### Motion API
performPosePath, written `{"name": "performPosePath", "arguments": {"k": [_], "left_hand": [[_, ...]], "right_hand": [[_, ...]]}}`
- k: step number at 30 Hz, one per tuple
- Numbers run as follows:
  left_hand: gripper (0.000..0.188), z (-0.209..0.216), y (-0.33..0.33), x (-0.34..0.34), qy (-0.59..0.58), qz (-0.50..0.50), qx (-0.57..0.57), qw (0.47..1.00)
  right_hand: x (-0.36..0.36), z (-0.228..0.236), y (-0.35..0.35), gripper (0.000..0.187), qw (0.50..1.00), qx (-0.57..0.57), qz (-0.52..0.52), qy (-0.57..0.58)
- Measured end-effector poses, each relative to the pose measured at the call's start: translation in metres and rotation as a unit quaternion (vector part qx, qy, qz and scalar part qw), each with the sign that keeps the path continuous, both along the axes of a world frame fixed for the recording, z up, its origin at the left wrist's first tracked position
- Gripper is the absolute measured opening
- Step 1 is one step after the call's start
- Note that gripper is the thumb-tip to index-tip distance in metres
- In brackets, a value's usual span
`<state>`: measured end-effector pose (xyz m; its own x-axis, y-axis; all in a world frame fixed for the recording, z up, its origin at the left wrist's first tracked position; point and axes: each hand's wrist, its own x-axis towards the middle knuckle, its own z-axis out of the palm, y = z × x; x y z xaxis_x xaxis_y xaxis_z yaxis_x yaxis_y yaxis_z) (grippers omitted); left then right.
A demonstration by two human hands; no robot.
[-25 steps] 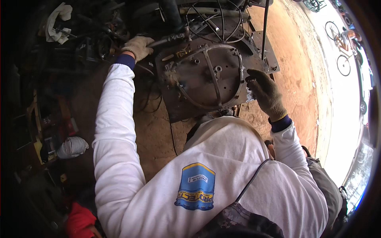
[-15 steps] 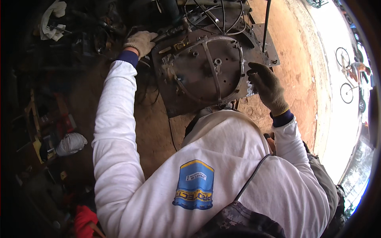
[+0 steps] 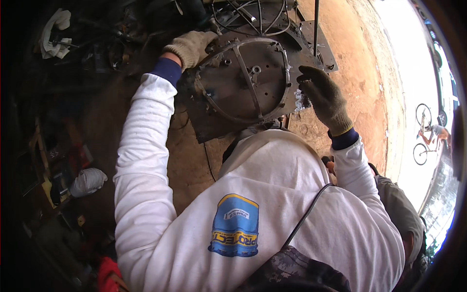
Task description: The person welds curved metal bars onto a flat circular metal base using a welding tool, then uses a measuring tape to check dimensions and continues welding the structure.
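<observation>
Left hand (image 3: 195, 47) over steel plate (image 3: 226, 85), grip unclear | right hand (image 3: 325, 100) slightly parted near ring (image 3: 248, 80) | likely reaching; needs sure grasp

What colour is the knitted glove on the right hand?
Brownish tan; that knitted glove shows best in the head view.

upright rod (image 3: 316, 27) blocking far right | wire frame (image 3: 260, 22) crowding metal plate (image 3: 226, 85) behind | brown floor (image 3: 357, 63) leaving passage rightward

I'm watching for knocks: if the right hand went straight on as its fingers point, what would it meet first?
Probably the right side of the round metal frame, though its height relative to the right hand is unclear.
</observation>
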<state>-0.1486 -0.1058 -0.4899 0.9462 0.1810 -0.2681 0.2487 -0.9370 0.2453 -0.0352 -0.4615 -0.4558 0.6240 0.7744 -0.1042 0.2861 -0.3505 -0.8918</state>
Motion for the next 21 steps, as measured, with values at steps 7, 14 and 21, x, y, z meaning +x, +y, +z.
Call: {"name": "performPosePath", "arguments": {"k": [7,14,21], "left_hand": [[0.061,-0.012,0.037,-0.017,-0.209,-0.033,-0.092,0.973],[0.063,0.090,-0.063,-0.061,-0.308,0.054,-0.611,0.727],[0.069,0.054,-0.225,-0.074,-0.276,0.130,-0.605,0.736]], "right_hand": [[0.000,0.005,0.006,0.035,0.998,0.066,0.010,-0.007],[-0.026,0.033,0.007,0.080,0.984,0.173,0.046,-0.005],[-0.035,0.029,-0.011,0.108,0.967,0.118,0.226,-0.008]]}}
